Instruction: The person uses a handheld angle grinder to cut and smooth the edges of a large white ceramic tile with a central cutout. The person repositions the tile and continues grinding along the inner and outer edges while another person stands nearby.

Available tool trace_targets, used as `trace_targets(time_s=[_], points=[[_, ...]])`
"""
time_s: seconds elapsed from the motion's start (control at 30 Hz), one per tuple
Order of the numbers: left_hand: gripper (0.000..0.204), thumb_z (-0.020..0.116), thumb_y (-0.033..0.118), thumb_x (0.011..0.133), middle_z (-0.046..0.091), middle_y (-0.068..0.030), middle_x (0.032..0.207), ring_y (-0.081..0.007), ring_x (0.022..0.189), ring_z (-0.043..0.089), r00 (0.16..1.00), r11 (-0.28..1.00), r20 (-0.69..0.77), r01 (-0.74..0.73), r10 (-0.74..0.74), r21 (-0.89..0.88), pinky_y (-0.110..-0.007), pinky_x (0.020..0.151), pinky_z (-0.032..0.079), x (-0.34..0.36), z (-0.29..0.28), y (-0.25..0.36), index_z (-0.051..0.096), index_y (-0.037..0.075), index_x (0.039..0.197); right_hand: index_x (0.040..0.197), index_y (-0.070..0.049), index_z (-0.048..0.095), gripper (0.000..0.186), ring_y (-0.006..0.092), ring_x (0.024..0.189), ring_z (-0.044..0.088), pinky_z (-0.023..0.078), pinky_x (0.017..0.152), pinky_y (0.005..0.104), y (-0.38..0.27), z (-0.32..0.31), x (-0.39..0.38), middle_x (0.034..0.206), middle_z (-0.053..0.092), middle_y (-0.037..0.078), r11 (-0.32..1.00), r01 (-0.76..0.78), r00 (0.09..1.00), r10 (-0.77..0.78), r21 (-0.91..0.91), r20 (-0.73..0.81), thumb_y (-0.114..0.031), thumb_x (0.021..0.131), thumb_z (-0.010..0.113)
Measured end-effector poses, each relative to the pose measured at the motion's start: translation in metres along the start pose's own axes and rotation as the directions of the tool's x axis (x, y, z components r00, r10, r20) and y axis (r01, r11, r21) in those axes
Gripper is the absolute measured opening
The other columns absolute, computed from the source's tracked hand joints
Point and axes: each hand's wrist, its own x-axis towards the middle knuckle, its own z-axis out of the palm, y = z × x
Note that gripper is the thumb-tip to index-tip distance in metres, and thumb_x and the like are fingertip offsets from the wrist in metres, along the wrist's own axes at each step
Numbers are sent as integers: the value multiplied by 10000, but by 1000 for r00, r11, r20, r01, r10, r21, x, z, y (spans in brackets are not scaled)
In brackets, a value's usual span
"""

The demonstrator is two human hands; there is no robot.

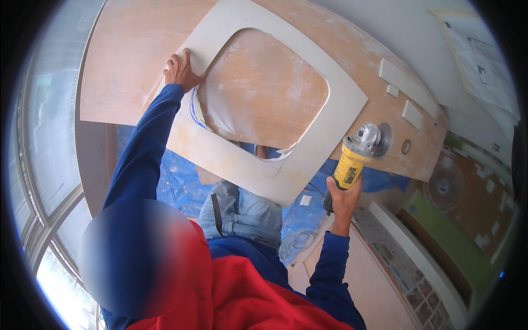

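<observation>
A white panel [297, 176] with a large rounded-corner cut-out lies on the wooden table [121, 66], its near edge jutting out over my legs. My left hand [183, 71] grips the panel's left side, thumb at the cut-out's edge and fingers toward the outer edge. Near that hand, blue marks run along the cut-out, and its lower edge looks ragged. To the right of the panel, my right hand [345, 199] is closed around the body of a yellow angle grinder [350, 165]. The grinder's round disc [383, 139] faces right, over the table; whether it spins I cannot tell.
White offcuts [412, 114] and a small round disc [406, 146] lie on the table's right part. Blue sheeting [179, 181] covers the floor, with a coiled cable [297, 245] on it. Windows [55, 121] line the left; a long white board [418, 258] stands at lower right.
</observation>
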Motion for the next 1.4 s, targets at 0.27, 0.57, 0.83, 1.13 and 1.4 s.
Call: trace_targets(time_s=[0.27,0.57,0.83,1.13,1.4], points=[[1164,836,590,728,444,-282,1408,-468,1340,477,990,987,5,141,-141,-72,-612,1019,474,-32,-4,-30,269,90,1613,1218,27,528,619,239,969,668,543,864,376,-6,-6,4,1080,666,147,1000,-17,997,17,1,71,-135,746,895],[1182,841,606,721,441,-276,1408,-462,1357,467,947,940,-56,304,-316,-158,-617,1031,470,-89,-22,-67,263,88,1613,1231,32,527,626,220,922,667,551,835,357,-23,-14,4,1072,656,130,999,23,988,-27,26,150,-131,746,888],[1147,840,588,746,426,-259,1456,-451,1388,446,912,901,-98,369,-399,-230,-615,1054,457,-121,-29,-70,263,123,1621,1228,20,527,612,201,915,653,549,828,350,-19,-19,3,1055,645,117,979,203,963,-206,35,171,-121,749,881],[1112,801,586,820,286,-264,1634,-467,1506,331,888,903,-189,384,-418,-192,-653,1167,341,-132,-10,-64,233,129,1661,1229,30,529,609,197,929,667,548,838,341,-18,-15,2,1064,663,125,984,101,974,-128,148,188,-109,750,878],[908,729,482,946,313,-255,1662,-444,1535,317,714,759,-282,534,-641,-372,-536,1250,294,-250,64,-92,317,11,1604,1245,38,543,617,232,946,693,561,863,363,-11,-11,2,1080,691,146,989,25,980,-53,145,192,-125,750,874]])
